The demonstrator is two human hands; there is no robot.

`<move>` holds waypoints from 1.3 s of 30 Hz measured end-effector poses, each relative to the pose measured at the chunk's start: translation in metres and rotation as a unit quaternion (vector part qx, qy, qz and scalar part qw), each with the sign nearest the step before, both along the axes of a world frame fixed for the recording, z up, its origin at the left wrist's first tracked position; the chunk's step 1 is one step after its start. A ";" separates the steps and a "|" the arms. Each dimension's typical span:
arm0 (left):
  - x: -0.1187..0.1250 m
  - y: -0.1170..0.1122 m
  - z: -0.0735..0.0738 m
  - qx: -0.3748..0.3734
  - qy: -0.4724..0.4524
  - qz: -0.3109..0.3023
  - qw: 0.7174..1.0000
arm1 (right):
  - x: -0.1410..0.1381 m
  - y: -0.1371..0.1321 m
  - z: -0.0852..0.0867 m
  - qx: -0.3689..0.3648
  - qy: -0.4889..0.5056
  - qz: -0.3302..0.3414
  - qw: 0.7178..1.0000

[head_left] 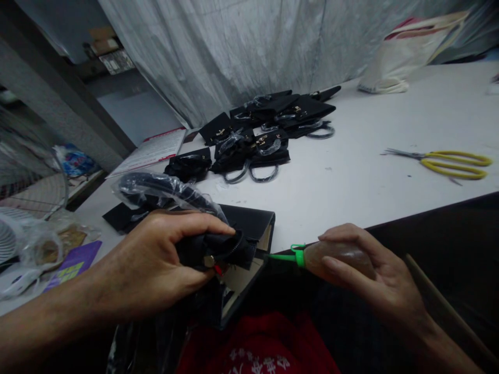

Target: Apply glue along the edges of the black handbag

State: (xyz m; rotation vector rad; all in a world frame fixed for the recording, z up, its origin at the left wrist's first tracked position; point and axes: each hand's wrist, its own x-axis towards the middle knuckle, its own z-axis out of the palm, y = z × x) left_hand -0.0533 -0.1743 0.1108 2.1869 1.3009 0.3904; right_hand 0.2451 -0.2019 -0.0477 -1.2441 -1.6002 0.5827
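Observation:
My left hand (167,254) grips a black handbag (245,221) at the table's front edge, its fingers closed around bunched dark material near a zipper. Clear plastic wraps the bag's handle (167,189), which arches above my wrist. The bag's side is open toward the right and shows a beige inner face. In my right hand (362,265) is a squeeze bottle (339,259) with a brownish content, held on its side. Its green nozzle (283,257) points left, with the tip at or very close to the bag's open edge; I cannot tell whether they touch.
Several black handbags (268,119) with wrapped handles lie piled on the white table (351,182). Yellow-handled scissors (448,161) rest at the right, and a cream cloth bag (405,57) stands behind. At left are a fan (31,182), a printed sheet (152,148) and a purple packet (74,265).

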 end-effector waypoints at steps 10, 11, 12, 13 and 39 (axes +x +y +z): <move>-0.003 -0.009 -0.010 -0.015 0.010 -0.008 1.000 | -0.012 -0.006 0.002 0.053 -0.031 0.047 0.997; -0.004 -0.010 -0.011 -0.020 0.011 -0.006 1.000 | -0.012 -0.007 0.000 0.053 -0.030 0.046 0.997; -0.005 -0.012 -0.012 -0.020 0.009 -0.006 1.000 | -0.011 -0.008 -0.002 0.054 -0.031 0.042 0.997; -0.005 -0.013 -0.012 -0.018 0.008 -0.006 1.000 | -0.011 -0.009 -0.004 0.055 -0.033 0.037 0.997; -0.005 -0.017 -0.013 -0.017 0.018 -0.024 0.999 | -0.004 0.004 0.004 0.050 -0.052 0.081 0.994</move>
